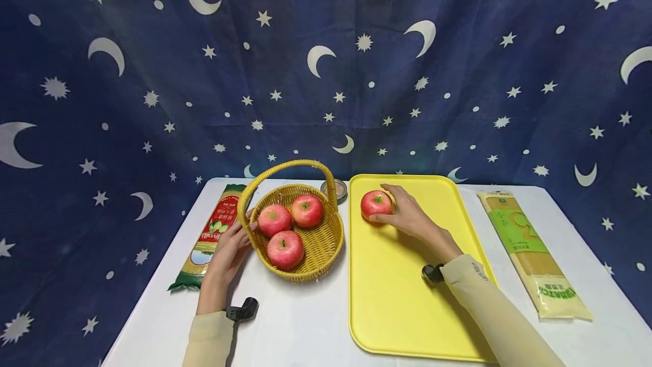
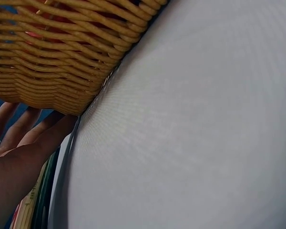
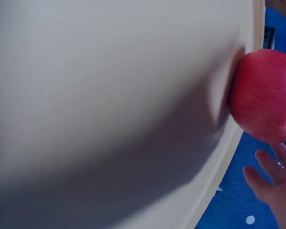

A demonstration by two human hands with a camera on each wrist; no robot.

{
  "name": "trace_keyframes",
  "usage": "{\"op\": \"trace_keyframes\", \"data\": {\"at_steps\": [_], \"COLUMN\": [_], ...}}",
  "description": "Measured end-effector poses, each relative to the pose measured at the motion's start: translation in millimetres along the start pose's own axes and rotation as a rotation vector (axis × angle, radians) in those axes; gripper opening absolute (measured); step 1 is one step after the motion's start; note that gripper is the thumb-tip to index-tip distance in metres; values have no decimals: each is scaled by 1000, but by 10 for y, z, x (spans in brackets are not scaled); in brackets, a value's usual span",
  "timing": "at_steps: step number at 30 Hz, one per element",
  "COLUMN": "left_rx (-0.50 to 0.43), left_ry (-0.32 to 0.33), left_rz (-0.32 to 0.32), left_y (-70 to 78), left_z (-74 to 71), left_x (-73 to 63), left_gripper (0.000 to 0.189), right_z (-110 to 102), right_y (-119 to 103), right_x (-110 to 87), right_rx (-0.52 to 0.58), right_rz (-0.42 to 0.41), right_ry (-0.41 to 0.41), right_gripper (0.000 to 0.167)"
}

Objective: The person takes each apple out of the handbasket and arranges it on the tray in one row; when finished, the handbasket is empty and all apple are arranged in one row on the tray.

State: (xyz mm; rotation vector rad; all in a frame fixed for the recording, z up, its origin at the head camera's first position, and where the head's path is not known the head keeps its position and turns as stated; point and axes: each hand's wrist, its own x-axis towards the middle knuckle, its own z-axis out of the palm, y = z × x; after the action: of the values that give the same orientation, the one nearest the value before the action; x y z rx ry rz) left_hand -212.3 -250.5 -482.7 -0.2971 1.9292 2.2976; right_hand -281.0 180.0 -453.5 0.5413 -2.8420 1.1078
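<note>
A yellow woven basket (image 1: 321,242) with a tall handle stands left of centre, holding three red apples (image 1: 285,250). My left hand (image 1: 231,251) rests against its left side near the handle's foot; the fingers (image 2: 26,131) lie fairly straight along the woven wall in the left wrist view. On a yellow tray (image 1: 397,310), another red apple (image 1: 374,204) sits near the far left corner. My right hand (image 1: 410,214) holds it between thumb and index finger, reaching from the right. In the right wrist view the outer fingers (image 3: 264,179) spread beside this apple.
A red and green pasta packet (image 1: 214,231) lies left of the basket, partly behind my left hand. A green and cream noodle packet (image 1: 530,254) lies right of the tray. Behind the basket sits a small round container (image 1: 340,190). A starry blue curtain (image 1: 326,72) hangs behind the white table.
</note>
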Motion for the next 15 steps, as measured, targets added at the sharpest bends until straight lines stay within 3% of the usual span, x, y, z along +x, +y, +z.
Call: {"op": "trace_keyframes", "data": {"at_steps": [11,15], "left_rx": [18,20], "left_ry": [10,8], "left_rz": [2,-4], "left_y": [-11,-29], "left_z": [6,21], "left_x": [27,27], "left_gripper": [62,61], "right_z": [-102,-104], "right_y": [-270,-419], "right_x": [-122,-190], "right_rx": [-18,-7], "right_rz": [-79,-103], "right_ry": [98,101], "right_gripper": [63,56]}}
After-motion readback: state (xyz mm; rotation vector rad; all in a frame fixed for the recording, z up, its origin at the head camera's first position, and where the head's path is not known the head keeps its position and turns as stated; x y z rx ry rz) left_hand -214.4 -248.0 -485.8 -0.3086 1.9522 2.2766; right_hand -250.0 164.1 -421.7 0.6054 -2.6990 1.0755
